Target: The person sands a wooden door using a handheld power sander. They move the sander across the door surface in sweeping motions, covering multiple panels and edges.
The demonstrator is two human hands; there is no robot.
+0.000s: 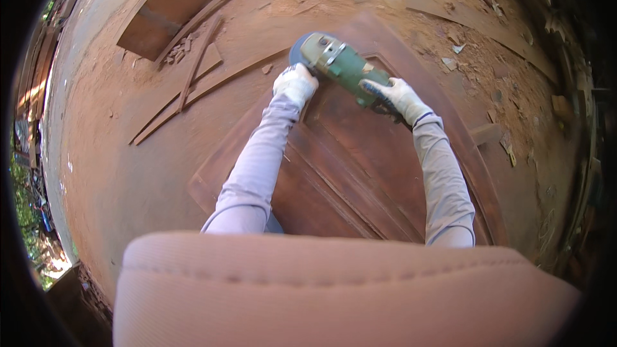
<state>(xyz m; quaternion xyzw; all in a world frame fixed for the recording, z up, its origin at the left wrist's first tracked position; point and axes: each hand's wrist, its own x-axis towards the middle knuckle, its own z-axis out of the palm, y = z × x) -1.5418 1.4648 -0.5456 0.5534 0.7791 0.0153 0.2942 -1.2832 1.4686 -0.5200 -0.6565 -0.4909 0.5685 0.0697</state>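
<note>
A green angle grinder [349, 69] with a round disc [298, 50] at its left end lies across both my gloved hands. My left hand [296, 83], in a white glove, is closed at the grinder's head, close by the disc; whatever grip it has there is partly hidden. Wrapped round the rear of the body is my right hand [400, 97], in a white glove with dark fingers. Beneath the tool stretches a reddish-brown panelled wooden door [360, 167] with raised mouldings. The disc is over the door's far left edge; whether it touches the wood cannot be told.
Thin wooden strips [199, 83] lie on the dusty ground left of the door. A brown box-like wooden piece [170, 9] stands at the far left. Long boards [488, 32] and scraps lie at the far right. A brown cap brim [334, 289] fills the lower edge.
</note>
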